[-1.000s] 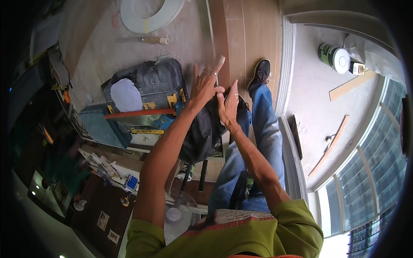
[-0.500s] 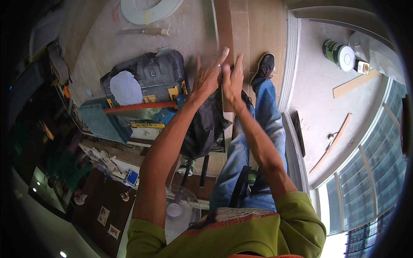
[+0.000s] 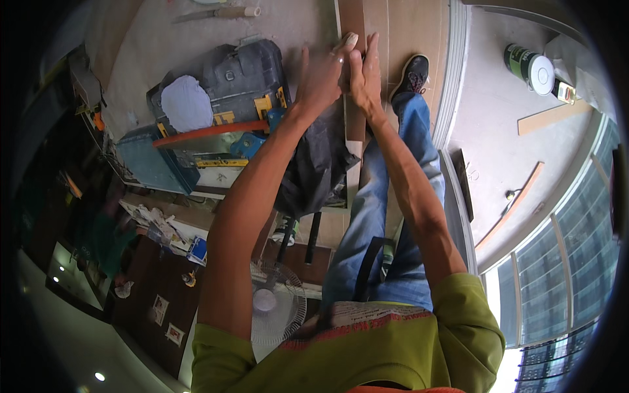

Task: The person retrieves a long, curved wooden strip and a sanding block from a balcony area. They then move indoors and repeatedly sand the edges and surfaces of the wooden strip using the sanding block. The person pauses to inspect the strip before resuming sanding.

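My left hand [image 3: 321,82], partly blurred, is beside the brown board [image 3: 354,121], with its fingers apart. One finger points away from me, and another with a pale tip reaches over the board. My right hand [image 3: 368,75] lies along the board's right side, fingers stretched out and thumb toward the left hand. The hands are close together, and no held thing shows in either. Just left of my left hand lies a dark tool case [image 3: 229,72] with yellow latches. A black bag [image 3: 311,170] sits below my hands, left of the board.
On the case rests a round pale cloth [image 3: 187,103]. An orange-red saw-like strip [image 3: 209,133] and a yellow spirit level [image 3: 223,162] lie near it. A wooden-handled tool [image 3: 237,12] is farther off. A paint can [image 3: 538,73] stands right; a fan [image 3: 265,300] stands near my left arm.
Both hands have moved farther from me along the board, and the left hand is now more blurred. The view has shifted, so the case and bag sit higher in the picture.
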{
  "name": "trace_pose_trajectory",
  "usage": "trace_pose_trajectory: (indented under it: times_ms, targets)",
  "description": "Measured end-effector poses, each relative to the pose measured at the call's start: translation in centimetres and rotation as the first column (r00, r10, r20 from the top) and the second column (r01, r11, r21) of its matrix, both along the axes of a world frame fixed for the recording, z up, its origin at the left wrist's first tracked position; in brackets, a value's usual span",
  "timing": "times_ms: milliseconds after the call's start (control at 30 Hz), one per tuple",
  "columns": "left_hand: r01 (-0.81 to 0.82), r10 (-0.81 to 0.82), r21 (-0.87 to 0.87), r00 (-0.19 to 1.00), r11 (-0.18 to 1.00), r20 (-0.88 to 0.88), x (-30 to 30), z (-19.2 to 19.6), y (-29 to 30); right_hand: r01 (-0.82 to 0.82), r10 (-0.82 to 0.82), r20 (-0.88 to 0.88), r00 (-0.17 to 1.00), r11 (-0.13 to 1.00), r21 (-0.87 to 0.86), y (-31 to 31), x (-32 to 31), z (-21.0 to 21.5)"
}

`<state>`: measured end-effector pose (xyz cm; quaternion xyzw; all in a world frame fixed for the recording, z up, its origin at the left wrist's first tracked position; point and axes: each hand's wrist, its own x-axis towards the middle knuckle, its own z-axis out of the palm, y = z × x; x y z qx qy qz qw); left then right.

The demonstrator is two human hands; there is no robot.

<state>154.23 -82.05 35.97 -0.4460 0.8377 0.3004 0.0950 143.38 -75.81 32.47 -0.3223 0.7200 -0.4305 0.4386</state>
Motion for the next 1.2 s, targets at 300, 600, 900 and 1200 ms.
trace_pose_trajectory:
  times_ms: [300, 600, 900, 1200]
  targets:
    - [-0.063, 0.068, 0.089, 0.996, 0.994, -0.051, -0.1, 1.4, 0.3, 0.023, -0.016, -0.059, 0.998, 0.992, 0.126, 8.8, 3.6, 0.1]
    - [-0.059, 0.048, 0.14, 0.996, 0.988, 0.075, -0.6, 0.6, 0.1, -0.024, -0.004, 0.083, 0.997, 0.943, 0.331, 19.5, 4.6, 0.0]
    - [-0.076, 0.067, 0.087, 0.993, 0.993, 0.096, 0.5, 1.4, 0.5, -0.147, 0.1, 0.151, 0.983, 0.93, 0.338, 16.5, 0.8, 0.7]
    - [0.003, -0.005, 0.077, 1.0, 0.997, 0.029, -0.3, 1.7, 0.5, -0.166, 0.122, 0.153, 0.981, 0.933, 0.321, 17.4, 1.7, -1.1]
